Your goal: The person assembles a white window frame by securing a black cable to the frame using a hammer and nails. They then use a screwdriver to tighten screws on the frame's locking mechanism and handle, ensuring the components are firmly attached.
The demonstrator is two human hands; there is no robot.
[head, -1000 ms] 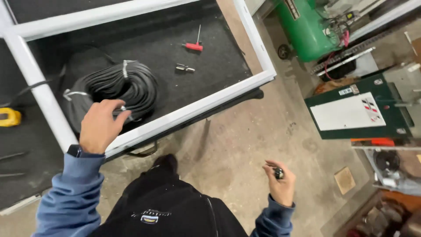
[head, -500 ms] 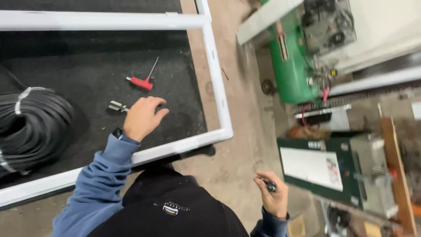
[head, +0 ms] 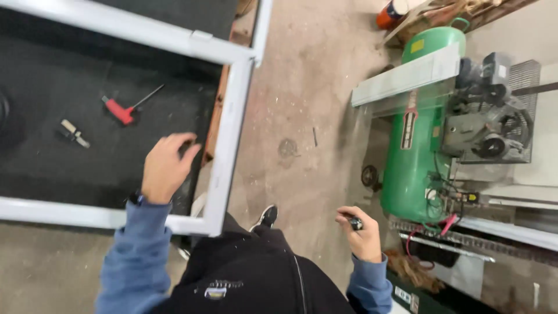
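The green air compressor (head: 419, 145) lies along the right side of my view, its tank long and upright in the frame, with a grey motor and pump (head: 488, 119) fixed beside it and a pale metal strip (head: 407, 75) laid across its upper end. To my left is the black work surface (head: 87, 157), edged by a white frame (head: 229, 145) whose corner sits just in front of my body. Between the two runs the dusty concrete floor (head: 302, 87), where the toe of my dark shoe (head: 268, 216) shows below my black vest.

My left hand (head: 165, 168) hangs over the black surface near the frame's inner edge, fingers loosely curled and apart, holding nothing; I cannot tell whether the fingertips touch the surface. A dark watch strap sits at that wrist, above my blue sleeve.

My right hand (head: 360, 231) is low at my side, over the floor and near the compressor's base, closed around a small dark tool (head: 353, 222) whose end sticks out past my thumb.

On the black surface, well apart from my left hand, lies a red T-handled key (head: 123, 109), and farther left a small metal fitting (head: 74, 134).
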